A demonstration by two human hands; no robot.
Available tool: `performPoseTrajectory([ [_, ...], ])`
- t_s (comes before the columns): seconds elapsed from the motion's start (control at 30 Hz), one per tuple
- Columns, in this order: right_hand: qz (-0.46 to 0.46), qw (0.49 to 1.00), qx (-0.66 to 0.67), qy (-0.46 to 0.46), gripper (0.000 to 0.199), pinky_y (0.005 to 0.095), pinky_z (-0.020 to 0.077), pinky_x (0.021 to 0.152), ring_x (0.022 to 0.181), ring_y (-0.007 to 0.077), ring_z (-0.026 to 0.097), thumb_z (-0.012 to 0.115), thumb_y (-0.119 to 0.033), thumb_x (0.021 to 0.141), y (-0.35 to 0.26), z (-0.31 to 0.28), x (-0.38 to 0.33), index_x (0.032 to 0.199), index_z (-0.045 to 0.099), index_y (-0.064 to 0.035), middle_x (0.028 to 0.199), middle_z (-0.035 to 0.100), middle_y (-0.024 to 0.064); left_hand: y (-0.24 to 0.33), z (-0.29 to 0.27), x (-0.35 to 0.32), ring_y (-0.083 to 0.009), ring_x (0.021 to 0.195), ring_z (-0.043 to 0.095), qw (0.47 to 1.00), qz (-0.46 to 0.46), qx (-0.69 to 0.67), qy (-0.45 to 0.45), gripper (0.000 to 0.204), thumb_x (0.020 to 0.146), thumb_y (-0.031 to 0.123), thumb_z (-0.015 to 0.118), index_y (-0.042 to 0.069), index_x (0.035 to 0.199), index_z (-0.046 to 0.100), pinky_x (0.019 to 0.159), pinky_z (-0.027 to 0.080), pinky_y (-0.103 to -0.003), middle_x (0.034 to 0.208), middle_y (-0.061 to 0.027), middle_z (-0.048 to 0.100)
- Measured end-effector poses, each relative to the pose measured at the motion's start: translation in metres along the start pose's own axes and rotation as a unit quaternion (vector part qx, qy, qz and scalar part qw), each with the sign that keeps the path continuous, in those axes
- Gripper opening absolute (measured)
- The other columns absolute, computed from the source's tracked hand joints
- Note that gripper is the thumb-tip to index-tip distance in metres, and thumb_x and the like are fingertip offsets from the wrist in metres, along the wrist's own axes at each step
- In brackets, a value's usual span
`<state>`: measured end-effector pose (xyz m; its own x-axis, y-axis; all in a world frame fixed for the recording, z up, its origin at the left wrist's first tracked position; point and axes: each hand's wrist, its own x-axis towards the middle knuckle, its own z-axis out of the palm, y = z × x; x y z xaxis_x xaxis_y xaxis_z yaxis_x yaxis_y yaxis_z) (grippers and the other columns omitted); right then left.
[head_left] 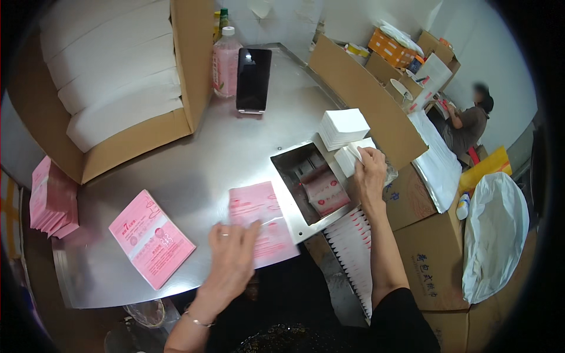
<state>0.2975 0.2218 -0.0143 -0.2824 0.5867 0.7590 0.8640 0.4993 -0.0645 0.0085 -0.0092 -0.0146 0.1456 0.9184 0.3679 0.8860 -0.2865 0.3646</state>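
At the table's front edge, my left hand (231,256), slightly blurred, has its thumb and fingers closed at the left side of a flat pink printed plastic bag (273,235). My right hand (371,173) grips a small stack of white folded tissues (348,160) beyond the table opening. Just behind it sits a thicker block of white tissues (344,128). Inside the rectangular metal opening (281,170) lies a pink printed packet (325,191). Left of my left hand, a pile of flat pink bags (152,238) rests on the steel table (223,153).
An open carton (135,132) of white tissue stacks stands at the back left, near more pink packets (50,200). A phone (253,79) leans by a pink bottle (225,62). Right are cardboard boxes (432,259) and a white plastic sack (497,235). Another person (471,123) sits far right.
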Motion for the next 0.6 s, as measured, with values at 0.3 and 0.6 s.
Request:
performPoseTrajectory([
  [0.3, -0.259, 0.919, 0.254, -0.151, 0.033, 0.0688, 0.0325, 0.108, 0.101, 0.0341, 0.064, 0.064, -0.013, 0.079, -0.174, -0.044, -0.067, 0.109, 0.063, 0.0031, 0.101, 0.064, 0.0186, -0.006, -0.001, 0.007, -0.0491, 0.133, 0.038, 0.998, -0.053, 0.02, -0.042, 0.082, 0.063, 0.031, 0.083, 0.0, 0.133, 0.054, 0.104, 0.033, -0.059, 0.15, -0.0309, 0.036],
  [0.6, -0.145, 0.969, 0.191, -0.059, 0.022, 0.0501, 0.0483, 0.079, 0.086, 0.0324, 0.063, 0.061, -0.003, 0.074, -0.142, -0.032, -0.02, 0.096, 0.064, -0.002, 0.094, 0.062, 0.0124, -0.008, 0.007, 0.014, -0.0459, 0.129, 0.041, 0.99, -0.087, 0.107, 0.039, 0.061, 0.071, 0.028, 0.073, 0.009, 0.127, 0.059, 0.097, 0.034, -0.057, 0.148, -0.0203, 0.042],
])
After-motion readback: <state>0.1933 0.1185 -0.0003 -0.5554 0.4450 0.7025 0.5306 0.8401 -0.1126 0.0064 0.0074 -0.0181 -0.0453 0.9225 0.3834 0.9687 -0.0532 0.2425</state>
